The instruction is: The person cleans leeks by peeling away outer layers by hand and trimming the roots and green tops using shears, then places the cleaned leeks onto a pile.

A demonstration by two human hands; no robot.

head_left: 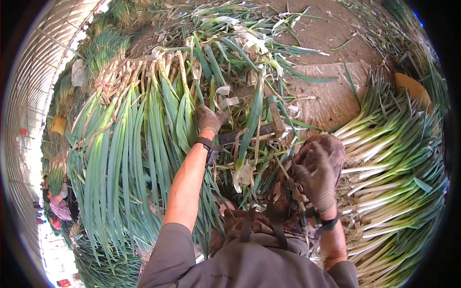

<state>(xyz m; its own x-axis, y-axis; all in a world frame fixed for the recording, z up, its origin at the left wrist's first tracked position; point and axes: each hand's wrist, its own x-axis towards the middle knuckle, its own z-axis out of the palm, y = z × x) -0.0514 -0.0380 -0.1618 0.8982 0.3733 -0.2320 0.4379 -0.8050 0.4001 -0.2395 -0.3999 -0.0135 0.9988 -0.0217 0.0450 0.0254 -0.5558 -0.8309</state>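
Grey shirt [249, 269] nearest lens, low in frame. Big heap of green onions [120, 158] spreads left, leaf tips toward camera, roots at far end. White-stalk stack [398, 163] right, beside bare dirt floor [331, 43]. Left hand [209, 119], gloved, grip closed round few leaves at heap's inner edge. Right hand [318, 178], gloved, grip curled shut near lap; contents unclear. Judgement: take few stalks at once, grasp low, pull straight so leaves don't snap.

Can't make out fingertips of the left hand [210, 119], buried in leek leaves [144, 144]. No telling anything under the gloved right hand [318, 180] either. Also can't read the tiny, blurry people [58, 204] at far left.
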